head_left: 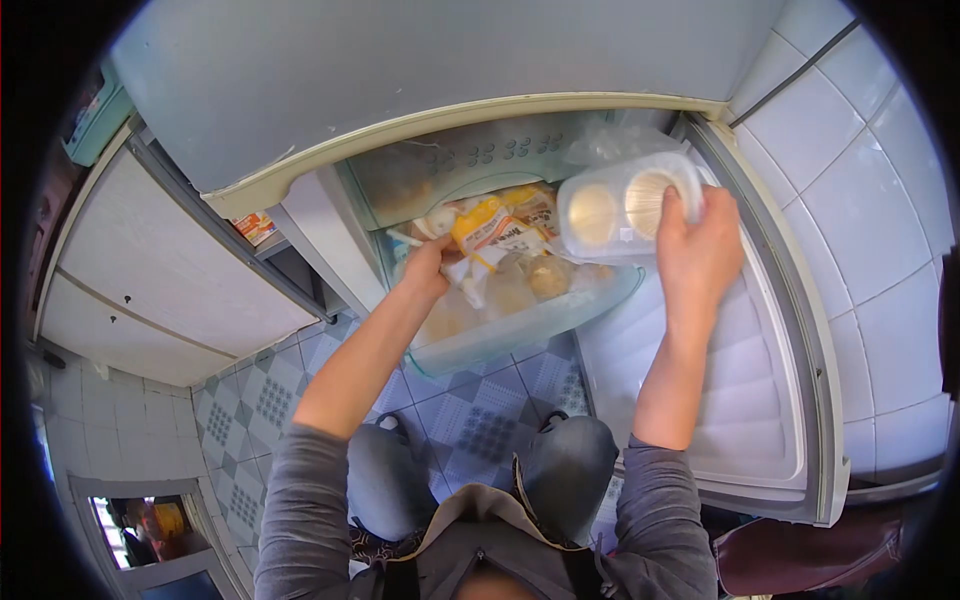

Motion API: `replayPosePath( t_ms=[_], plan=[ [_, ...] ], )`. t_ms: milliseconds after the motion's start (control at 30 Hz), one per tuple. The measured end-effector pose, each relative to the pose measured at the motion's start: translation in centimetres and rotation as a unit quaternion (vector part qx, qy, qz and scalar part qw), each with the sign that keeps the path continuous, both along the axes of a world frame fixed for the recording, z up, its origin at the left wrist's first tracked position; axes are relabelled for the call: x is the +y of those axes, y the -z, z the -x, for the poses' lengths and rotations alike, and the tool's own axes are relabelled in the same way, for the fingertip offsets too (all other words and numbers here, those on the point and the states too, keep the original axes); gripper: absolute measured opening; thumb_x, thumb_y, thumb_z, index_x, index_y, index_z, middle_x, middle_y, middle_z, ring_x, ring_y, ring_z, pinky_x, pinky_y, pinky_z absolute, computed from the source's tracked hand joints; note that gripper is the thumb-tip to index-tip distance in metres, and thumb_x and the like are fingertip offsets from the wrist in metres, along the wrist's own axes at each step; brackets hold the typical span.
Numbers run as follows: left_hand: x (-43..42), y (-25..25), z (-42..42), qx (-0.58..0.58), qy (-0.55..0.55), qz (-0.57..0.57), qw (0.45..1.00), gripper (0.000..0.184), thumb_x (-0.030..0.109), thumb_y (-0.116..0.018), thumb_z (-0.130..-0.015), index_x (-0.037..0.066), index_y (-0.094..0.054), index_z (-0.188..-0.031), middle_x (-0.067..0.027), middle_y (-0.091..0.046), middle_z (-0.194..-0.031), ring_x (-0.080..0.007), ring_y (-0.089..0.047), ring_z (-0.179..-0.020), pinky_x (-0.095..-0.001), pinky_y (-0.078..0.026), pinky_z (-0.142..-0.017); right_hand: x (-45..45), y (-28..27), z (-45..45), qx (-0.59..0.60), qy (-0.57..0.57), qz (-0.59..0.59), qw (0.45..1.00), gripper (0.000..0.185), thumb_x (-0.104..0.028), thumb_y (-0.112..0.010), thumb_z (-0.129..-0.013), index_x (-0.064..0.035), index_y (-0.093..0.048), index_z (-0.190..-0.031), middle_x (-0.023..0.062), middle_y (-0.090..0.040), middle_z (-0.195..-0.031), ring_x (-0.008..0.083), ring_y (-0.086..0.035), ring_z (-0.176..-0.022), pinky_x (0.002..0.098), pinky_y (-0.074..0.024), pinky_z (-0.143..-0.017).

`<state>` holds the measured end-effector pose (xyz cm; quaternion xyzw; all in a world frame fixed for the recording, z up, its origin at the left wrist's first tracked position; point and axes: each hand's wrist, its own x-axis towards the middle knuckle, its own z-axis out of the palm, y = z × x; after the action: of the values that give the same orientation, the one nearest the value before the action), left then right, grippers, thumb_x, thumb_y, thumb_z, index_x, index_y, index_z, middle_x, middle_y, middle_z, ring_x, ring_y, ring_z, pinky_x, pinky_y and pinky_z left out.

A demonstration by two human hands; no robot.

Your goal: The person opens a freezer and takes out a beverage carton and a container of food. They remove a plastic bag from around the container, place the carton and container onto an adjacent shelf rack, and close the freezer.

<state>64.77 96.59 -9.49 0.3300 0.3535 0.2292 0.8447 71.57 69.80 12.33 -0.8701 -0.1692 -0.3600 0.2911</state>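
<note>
My right hand [700,238] grips the right end of a white plastic tray [625,240], thumb on top. Two round, pale, ridged food pieces show in the tray, which is held above the right side of an open freezer drawer [510,335]. My left hand [432,265] reaches into the drawer's left side, fingers closed at the edge of a yellow-and-white food bag [495,230]; its fingertips are partly hidden. Around that bag lie clear plastic bags [505,285] of frozen food, one with a round brownish lump [548,277].
The open freezer door [740,400] stands at the right, near a tiled wall [850,250]. Above the drawer is the fridge's grey upper door [450,60]. White cabinets [170,260] stand at the left. My knees [572,465] are below the drawer, over the patterned floor [470,400].
</note>
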Motion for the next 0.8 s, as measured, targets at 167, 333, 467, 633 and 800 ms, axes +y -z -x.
replayPosePath(
  t_ms=[167, 333, 467, 633, 800],
  plan=[
    [7.5, 3.0, -5.2, 0.151, -0.098, -0.389, 0.904, 0.037, 0.028, -0.05, -0.087, 0.005, -0.051, -0.116, -0.0149, -0.056, -0.112, -0.0281, -0.056, -0.1, -0.0422, -0.046, -0.085, -1.3, -2.1, 2.0, 0.069, -0.086, -0.174, 0.979, 0.025, -0.022, -0.064, -0.078, 0.0015, -0.057, -0.084, 0.0132, -0.063, -0.08, 0.0196, -0.057, -0.07, 0.0295, -0.0443, -0.069],
    [8.0, -2.9, -4.0, 0.318, -0.09, -0.707, 0.626, 0.062, 0.052, -0.048, -0.081, 0.009, -0.047, -0.126, -0.0158, -0.046, -0.127, -0.0306, -0.043, -0.117, -0.0415, -0.032, -0.099, -2.3, -2.3, 2.4, 0.116, -0.137, -0.253, 0.951, 0.023, -0.02, -0.065, -0.079, 0.0018, -0.059, -0.082, 0.0087, -0.063, -0.079, 0.0126, -0.054, -0.071, 0.0241, -0.0426, -0.069],
    [11.4, 4.0, -5.5, 0.306, -0.135, -0.763, 0.553, 0.062, 0.048, -0.051, -0.079, 0.007, -0.046, -0.126, -0.0187, -0.045, -0.126, -0.0329, -0.042, -0.118, -0.0427, -0.032, -0.099, -2.8, -0.8, 1.3, 0.175, -0.181, -0.33, 0.91, 0.023, -0.018, -0.065, -0.079, 0.0022, -0.06, -0.088, 0.008, -0.064, -0.084, 0.0132, -0.057, -0.075, 0.0241, -0.0433, -0.071],
    [0.5, -1.6, 1.1, 0.335, -0.005, -0.722, 0.605, 0.052, 0.026, -0.058, -0.08, 0.002, -0.045, -0.124, -0.0232, -0.044, -0.126, -0.0403, -0.038, -0.119, -0.0469, -0.032, -0.097, -2.6, 5.5, -3.0, 0.399, -0.33, -0.419, 0.746, 0.034, -0.02, -0.063, -0.08, 0.0025, -0.059, -0.104, 0.01, -0.063, -0.096, 0.0183, -0.06, -0.088, 0.027, -0.0459, -0.075],
    [-3.8, -7.5, 6.7, 0.184, 0.071, -0.807, 0.556, 0.063, 0.02, -0.064, -0.077, 0.0, -0.037, -0.13, -0.0241, -0.044, -0.126, -0.0394, -0.035, -0.122, -0.0458, -0.03, -0.1, 1.5, 9.4, -2.4, 0.589, -0.369, -0.512, 0.505, 0.036, -0.023, -0.052, -0.086, 0.0003, -0.053, -0.113, 0.0114, -0.06, -0.108, 0.0255, -0.059, -0.096, 0.0379, -0.0499, -0.081]
  ],
)
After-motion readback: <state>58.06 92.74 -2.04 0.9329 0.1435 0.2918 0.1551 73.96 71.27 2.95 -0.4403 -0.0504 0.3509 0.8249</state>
